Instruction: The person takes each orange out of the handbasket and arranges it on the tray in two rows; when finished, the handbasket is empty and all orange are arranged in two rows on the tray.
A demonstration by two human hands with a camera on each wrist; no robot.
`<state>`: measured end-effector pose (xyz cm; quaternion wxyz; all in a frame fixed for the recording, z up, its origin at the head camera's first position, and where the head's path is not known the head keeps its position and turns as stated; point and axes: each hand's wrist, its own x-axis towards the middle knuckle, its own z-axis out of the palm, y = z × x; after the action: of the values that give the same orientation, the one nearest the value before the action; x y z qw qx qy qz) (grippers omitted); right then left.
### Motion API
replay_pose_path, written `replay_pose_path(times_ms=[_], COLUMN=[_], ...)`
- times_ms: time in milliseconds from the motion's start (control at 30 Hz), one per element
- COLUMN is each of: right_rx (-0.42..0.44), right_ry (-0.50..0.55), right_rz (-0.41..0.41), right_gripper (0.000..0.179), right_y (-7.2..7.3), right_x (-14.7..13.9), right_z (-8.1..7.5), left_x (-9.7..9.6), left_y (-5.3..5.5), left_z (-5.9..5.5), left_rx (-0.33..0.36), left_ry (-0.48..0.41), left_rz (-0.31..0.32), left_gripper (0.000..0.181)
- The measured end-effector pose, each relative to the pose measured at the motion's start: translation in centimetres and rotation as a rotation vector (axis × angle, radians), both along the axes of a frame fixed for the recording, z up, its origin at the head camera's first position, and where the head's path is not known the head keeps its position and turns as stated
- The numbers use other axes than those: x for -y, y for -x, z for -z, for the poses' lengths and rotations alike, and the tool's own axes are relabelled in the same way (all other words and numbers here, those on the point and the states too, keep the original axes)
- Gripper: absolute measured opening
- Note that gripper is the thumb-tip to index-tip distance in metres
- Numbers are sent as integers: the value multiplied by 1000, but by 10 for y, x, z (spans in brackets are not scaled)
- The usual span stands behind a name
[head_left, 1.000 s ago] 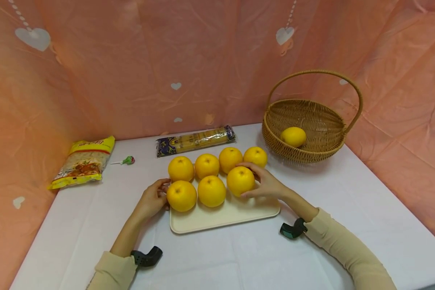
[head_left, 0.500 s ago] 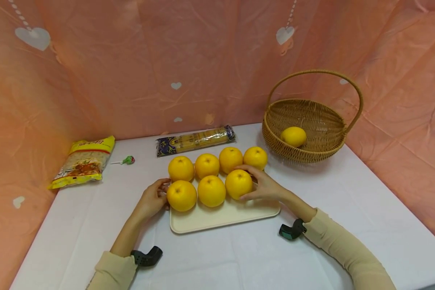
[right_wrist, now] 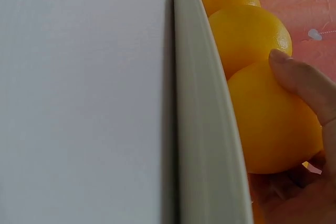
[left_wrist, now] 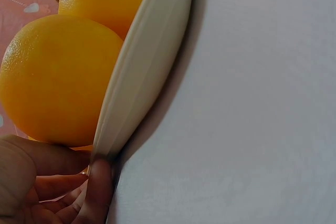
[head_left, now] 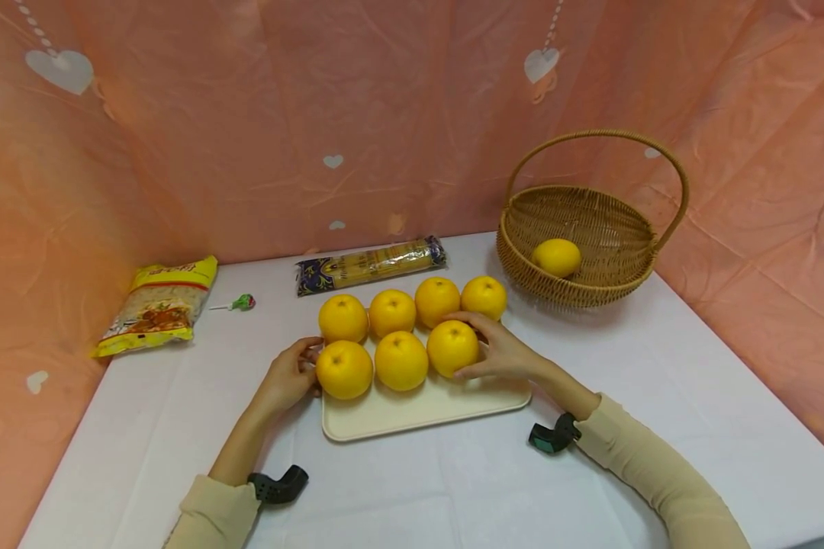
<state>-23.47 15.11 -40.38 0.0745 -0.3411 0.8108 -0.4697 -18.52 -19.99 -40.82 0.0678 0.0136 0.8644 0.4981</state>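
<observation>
Several oranges stand in two rows on a cream rectangular tray (head_left: 426,415). My right hand (head_left: 504,351) curls around the right-hand orange of the front row (head_left: 452,348), thumb at its near side and fingers behind it. That orange sits beside the middle front orange (head_left: 401,361). At the tray's left end, my left hand (head_left: 288,377) pinches the rim next to the left front orange (head_left: 344,370). The left wrist view shows the thumb (left_wrist: 100,187) against the tray's outer wall, with the other fingers partly hidden behind it.
A wicker basket (head_left: 590,293) with a tall handle holds a lemon (head_left: 557,258) at the back right. Behind the tray lies a pack of spaghetti (head_left: 371,265). A lollipop (head_left: 243,303) and a yellow food bag (head_left: 161,305) lie at the left.
The right hand has brought its orange slightly leftward and nearer on the tray, beside the middle front orange; it has stayed there over the last half second. The left hand has not moved.
</observation>
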Motion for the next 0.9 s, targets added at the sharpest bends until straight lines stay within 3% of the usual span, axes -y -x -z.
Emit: replay_pose_path(times_ms=[367, 900], right_rx=[3, -93], right_ry=[-6, -26], right_rz=[-6, 4], right_gripper=[85, 84], right_y=[0, 0], right_x=[0, -5], right_z=[-1, -6], left_x=[-1, -1], left_y=[-1, -1], left_z=[-2, -2], left_rx=[-6, -10], left_ry=[-13, -16], left_rz=[-6, -3], left_gripper=[53, 52])
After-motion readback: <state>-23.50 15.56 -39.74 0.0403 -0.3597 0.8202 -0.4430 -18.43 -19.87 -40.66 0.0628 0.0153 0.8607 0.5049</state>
